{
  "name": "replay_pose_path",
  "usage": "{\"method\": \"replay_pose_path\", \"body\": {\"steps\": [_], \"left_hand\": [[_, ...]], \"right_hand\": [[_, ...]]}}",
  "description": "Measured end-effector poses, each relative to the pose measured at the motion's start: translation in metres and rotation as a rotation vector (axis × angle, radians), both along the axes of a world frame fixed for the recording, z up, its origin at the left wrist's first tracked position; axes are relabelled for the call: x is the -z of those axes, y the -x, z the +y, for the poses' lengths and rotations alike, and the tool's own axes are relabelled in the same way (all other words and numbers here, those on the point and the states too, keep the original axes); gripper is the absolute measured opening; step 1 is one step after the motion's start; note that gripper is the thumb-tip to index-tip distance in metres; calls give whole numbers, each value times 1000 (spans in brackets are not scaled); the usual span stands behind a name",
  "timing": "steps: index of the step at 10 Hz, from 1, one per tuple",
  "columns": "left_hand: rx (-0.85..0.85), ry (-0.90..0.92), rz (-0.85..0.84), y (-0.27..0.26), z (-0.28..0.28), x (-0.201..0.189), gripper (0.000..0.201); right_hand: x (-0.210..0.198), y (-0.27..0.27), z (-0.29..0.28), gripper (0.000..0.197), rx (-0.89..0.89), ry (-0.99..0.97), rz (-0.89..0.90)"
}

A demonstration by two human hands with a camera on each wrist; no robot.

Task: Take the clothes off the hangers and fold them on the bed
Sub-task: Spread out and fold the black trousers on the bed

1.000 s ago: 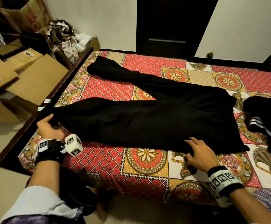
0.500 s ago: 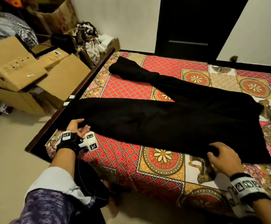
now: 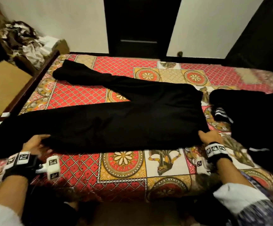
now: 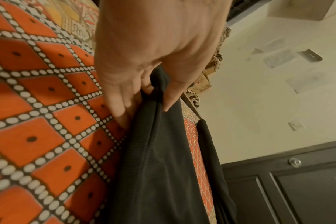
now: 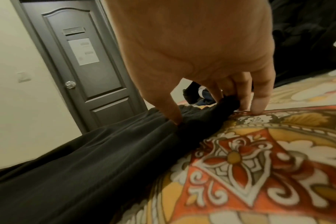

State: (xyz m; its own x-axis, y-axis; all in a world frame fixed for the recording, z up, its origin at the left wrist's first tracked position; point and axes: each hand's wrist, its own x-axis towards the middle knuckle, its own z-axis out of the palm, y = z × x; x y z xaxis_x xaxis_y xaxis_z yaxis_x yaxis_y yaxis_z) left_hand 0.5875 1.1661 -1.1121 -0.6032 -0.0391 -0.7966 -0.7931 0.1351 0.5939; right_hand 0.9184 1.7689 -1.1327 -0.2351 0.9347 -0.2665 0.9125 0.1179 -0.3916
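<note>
Bed (image 3: 124, 168): black trousers (image 3: 116, 124) laid flat; dark clothes pile (image 3: 254, 121) at R
L hand (image 3: 36, 144): fingers pinching trouser leg edge
R hand (image 3: 210, 138): fingers pinching waistband corner

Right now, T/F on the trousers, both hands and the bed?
1. The black trousers lie spread on the bed. True.
2. The left hand is clear of them. False: it pinches the near leg's edge.
3. The right hand pinches the waist corner. True.
4. The trousers are still on a hanger. False: no hanger shows.
5. Another dark garment with white stripes lies right of them. True.
</note>
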Motion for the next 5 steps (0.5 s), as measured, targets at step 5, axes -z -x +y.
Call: {"method": "replay_pose_path", "body": {"steps": [5], "left_hand": [[-193, -46, 209, -35, 24, -4, 31]], "right_hand": [[-30, -54, 50, 44, 433, 22, 282]]}}
